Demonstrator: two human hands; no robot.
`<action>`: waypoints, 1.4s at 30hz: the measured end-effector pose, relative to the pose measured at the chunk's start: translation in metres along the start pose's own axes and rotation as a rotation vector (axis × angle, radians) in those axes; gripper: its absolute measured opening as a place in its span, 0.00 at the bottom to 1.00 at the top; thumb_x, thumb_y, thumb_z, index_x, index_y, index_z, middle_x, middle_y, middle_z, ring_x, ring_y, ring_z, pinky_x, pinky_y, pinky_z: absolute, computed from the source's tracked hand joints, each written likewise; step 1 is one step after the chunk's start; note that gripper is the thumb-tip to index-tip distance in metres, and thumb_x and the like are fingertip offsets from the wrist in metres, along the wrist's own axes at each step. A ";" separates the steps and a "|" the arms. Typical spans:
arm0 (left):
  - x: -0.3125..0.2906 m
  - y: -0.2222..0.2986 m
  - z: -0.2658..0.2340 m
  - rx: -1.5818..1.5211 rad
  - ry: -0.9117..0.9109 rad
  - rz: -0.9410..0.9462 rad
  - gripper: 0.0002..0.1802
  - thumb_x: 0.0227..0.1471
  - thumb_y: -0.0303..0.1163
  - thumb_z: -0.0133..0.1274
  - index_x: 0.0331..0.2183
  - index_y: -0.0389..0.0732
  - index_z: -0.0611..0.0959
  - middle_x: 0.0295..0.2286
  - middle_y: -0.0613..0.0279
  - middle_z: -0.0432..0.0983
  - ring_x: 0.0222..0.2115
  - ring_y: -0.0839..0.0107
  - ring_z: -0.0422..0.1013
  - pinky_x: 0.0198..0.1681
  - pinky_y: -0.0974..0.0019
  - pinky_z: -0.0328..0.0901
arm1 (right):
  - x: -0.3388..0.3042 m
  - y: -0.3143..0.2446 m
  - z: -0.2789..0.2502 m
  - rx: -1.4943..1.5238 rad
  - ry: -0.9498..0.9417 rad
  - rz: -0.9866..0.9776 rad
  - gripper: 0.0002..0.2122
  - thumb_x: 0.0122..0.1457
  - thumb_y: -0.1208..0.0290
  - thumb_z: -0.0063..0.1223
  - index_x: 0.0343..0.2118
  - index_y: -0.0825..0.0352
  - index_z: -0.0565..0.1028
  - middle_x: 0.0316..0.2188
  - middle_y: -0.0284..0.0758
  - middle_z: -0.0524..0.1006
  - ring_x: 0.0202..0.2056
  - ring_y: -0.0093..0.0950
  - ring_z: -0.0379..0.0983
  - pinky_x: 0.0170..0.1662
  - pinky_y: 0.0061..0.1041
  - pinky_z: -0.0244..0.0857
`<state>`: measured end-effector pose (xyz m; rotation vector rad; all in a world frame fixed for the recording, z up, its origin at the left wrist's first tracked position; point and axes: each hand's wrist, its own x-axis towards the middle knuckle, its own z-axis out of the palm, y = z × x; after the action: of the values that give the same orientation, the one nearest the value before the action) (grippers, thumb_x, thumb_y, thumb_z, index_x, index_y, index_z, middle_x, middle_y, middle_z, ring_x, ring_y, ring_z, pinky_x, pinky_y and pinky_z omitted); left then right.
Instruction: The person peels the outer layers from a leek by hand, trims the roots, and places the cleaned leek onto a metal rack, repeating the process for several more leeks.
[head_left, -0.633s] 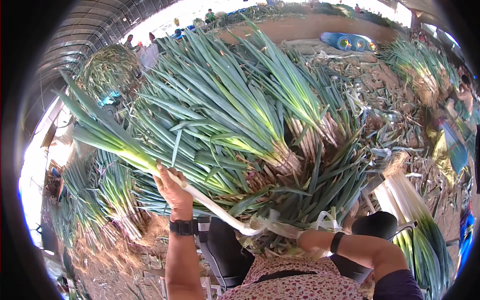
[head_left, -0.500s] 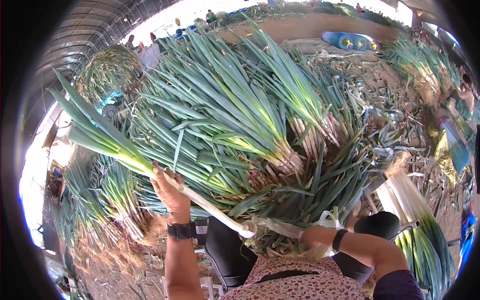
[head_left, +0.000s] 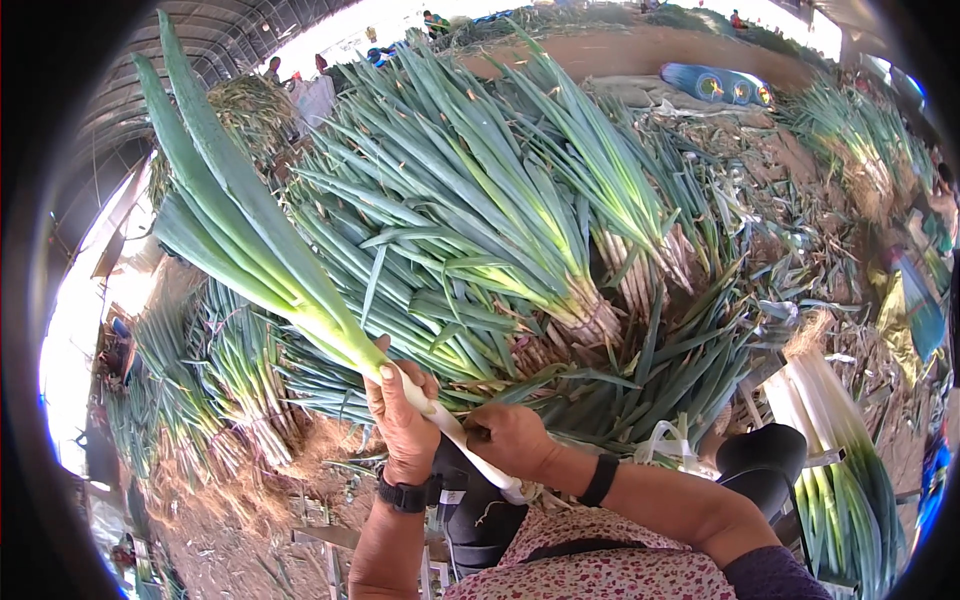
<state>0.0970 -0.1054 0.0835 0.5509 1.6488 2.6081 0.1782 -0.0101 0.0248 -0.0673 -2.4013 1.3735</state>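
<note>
My left hand (head_left: 405, 415) is wrapped round a large green onion (head_left: 455, 432), where its white stem meets the green. The long leaves fan up to the upper left, and the root end points down toward my lap. The fingers of my right hand (head_left: 510, 440) are curled in a pinch against the white stem, just below the left hand; their tips are partly hidden. Beyond both hands lies a big heap of green onions (head_left: 470, 220), leaves pointing away and pale ends toward me. Loose green leaves (head_left: 640, 385) lie between the heap and my lap.
At right, a bundle of peeled green onions (head_left: 820, 400) lies beside my dark-covered knee (head_left: 760, 455), roots away from me. More bundles with brown roots (head_left: 240, 400) stand at left. Leaf scraps litter the ground. A blue roll (head_left: 715, 84) lies at the back; distant people are behind the heap.
My right hand has come left and up to the stem; the pale strip of skin beside it is no longer seen. The left hand has moved right with the green onion, now held more steeply.
</note>
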 end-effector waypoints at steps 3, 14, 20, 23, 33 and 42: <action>-0.001 0.000 -0.001 -0.001 -0.014 -0.008 0.25 0.52 0.47 0.47 0.47 0.43 0.66 0.19 0.66 0.62 0.15 0.79 0.57 0.18 0.75 0.55 | 0.001 0.002 0.001 -0.002 -0.040 0.083 0.06 0.43 0.69 0.49 0.22 0.63 0.75 0.21 0.41 0.74 0.25 0.40 0.72 0.30 0.35 0.65; 0.006 0.005 -0.003 -0.238 -0.200 -0.158 0.30 0.49 0.58 0.43 0.45 0.46 0.66 0.15 0.70 0.56 0.13 0.79 0.54 0.16 0.75 0.52 | -0.015 0.159 0.007 0.252 0.148 0.399 0.07 0.49 0.74 0.50 0.23 0.73 0.73 0.20 0.35 0.73 0.19 0.24 0.70 0.22 0.21 0.64; 0.011 0.014 -0.019 -0.145 -0.070 -0.108 0.30 0.50 0.58 0.41 0.46 0.45 0.65 0.15 0.71 0.54 0.12 0.79 0.52 0.17 0.74 0.51 | -0.060 0.181 -0.027 -0.418 0.187 0.604 0.07 0.48 0.69 0.51 0.23 0.69 0.75 0.27 0.36 0.75 0.27 0.30 0.72 0.31 0.25 0.65; 0.011 0.007 -0.021 -0.083 -0.006 -0.108 0.29 0.51 0.56 0.42 0.46 0.45 0.65 0.15 0.70 0.54 0.14 0.79 0.52 0.17 0.74 0.51 | -0.047 0.105 -0.006 0.388 0.040 0.349 0.10 0.47 0.67 0.56 0.30 0.66 0.75 0.33 0.37 0.74 0.34 0.32 0.73 0.38 0.24 0.66; 0.012 -0.005 -0.009 -0.063 0.013 -0.062 0.28 0.49 0.55 0.48 0.43 0.44 0.67 0.16 0.68 0.58 0.15 0.78 0.57 0.16 0.74 0.54 | -0.028 0.021 0.013 0.229 -0.113 -0.009 0.10 0.44 0.72 0.59 0.26 0.66 0.69 0.23 0.35 0.70 0.25 0.30 0.70 0.31 0.26 0.65; 0.041 -0.003 -0.026 0.082 0.189 -0.015 0.19 0.52 0.38 0.49 0.45 0.42 0.67 0.16 0.70 0.55 0.14 0.80 0.54 0.17 0.74 0.54 | -0.083 0.049 -0.027 0.328 -0.584 0.080 0.09 0.48 0.67 0.51 0.26 0.67 0.68 0.22 0.38 0.71 0.24 0.34 0.70 0.29 0.29 0.62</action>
<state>0.0506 -0.1186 0.0822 0.2995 1.8102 2.6647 0.2573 0.0198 -0.0285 0.3775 -2.5863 2.0308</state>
